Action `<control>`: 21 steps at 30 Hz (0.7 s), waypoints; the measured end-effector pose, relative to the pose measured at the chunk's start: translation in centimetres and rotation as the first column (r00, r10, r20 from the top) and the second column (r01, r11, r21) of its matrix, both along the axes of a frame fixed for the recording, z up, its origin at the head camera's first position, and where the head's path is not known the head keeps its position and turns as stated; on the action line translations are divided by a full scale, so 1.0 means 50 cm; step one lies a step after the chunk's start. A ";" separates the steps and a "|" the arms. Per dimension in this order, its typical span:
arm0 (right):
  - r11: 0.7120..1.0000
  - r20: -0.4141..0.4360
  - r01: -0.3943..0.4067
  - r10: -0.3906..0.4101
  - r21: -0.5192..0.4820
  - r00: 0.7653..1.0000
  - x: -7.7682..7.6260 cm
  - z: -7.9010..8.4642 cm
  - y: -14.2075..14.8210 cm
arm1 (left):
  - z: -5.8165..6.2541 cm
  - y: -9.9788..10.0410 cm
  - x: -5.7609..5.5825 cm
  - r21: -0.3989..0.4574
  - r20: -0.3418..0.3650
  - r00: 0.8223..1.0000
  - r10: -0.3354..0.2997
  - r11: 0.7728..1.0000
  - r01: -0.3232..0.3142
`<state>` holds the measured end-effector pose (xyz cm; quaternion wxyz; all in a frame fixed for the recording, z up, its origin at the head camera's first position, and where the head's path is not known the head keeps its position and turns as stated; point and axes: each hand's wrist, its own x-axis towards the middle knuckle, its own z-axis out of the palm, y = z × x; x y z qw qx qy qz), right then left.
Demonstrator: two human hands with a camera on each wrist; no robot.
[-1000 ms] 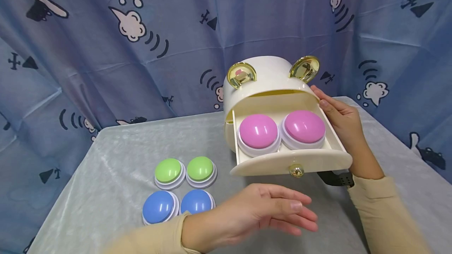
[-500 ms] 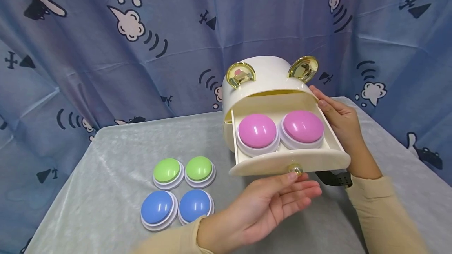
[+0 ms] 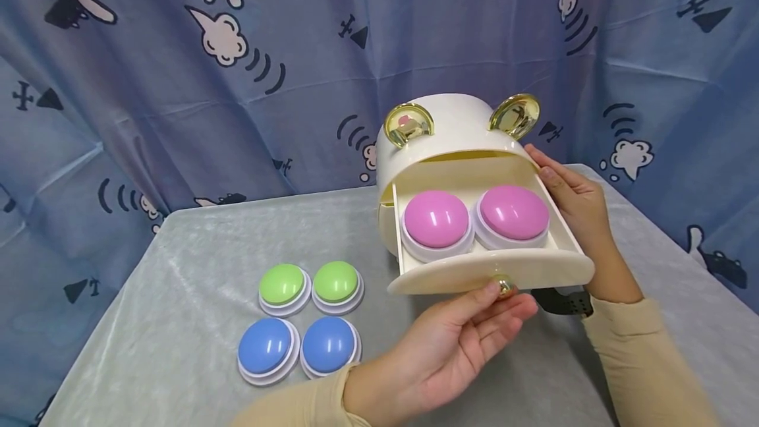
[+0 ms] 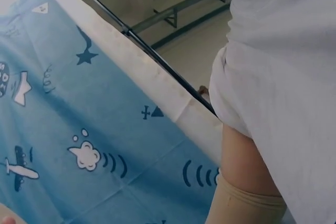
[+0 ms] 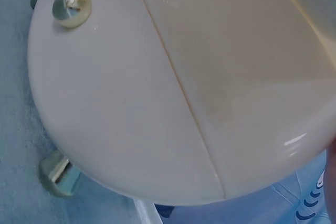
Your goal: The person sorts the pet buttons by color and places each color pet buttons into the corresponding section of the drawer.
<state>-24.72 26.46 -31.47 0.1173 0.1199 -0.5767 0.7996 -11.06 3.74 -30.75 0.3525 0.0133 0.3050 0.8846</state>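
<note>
A white rounded storage box (image 3: 456, 120) with gold ears stands tilted back on the right of the head view, its upper drawer (image 3: 498, 270) pulled out. Two push buttons with pink domes sit side by side in that drawer, the left one (image 3: 435, 219) and the right one (image 3: 514, 213). My left hand (image 3: 445, 354) pinches the drawer's gold knob (image 3: 504, 286) between thumb and fingers, palm turned up. My right hand (image 3: 575, 206) holds the box's right side, thumb near the front edge. The right wrist view shows the box's lower front (image 5: 121, 93) and a gold foot (image 5: 59, 174).
Left of the box, two green push buttons (image 3: 281, 285) lie on the grey cloth-covered table (image 3: 196, 269), with two blue ones (image 3: 265, 346) nearer me. A blue patterned curtain (image 3: 296, 71) hangs behind the table. A black watch band (image 3: 563, 302) is on my right wrist.
My left hand has moved up and right from below the drawer, turned palm up, and taken the gold knob. The right hand, box and buttons have stayed in place.
</note>
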 end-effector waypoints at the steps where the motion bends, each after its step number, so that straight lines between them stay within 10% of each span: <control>1: 1.000 0.000 -0.006 0.006 -0.009 1.000 0.000 0.000 0.001 | 0.003 0.001 0.000 0.005 0.001 1.000 0.001 1.000 -0.001; 21: 1.000 -0.032 -0.014 0.013 -0.017 0.999 -0.006 0.000 0.007 | 0.041 0.012 -0.035 0.086 0.035 0.997 0.067 0.994 -0.070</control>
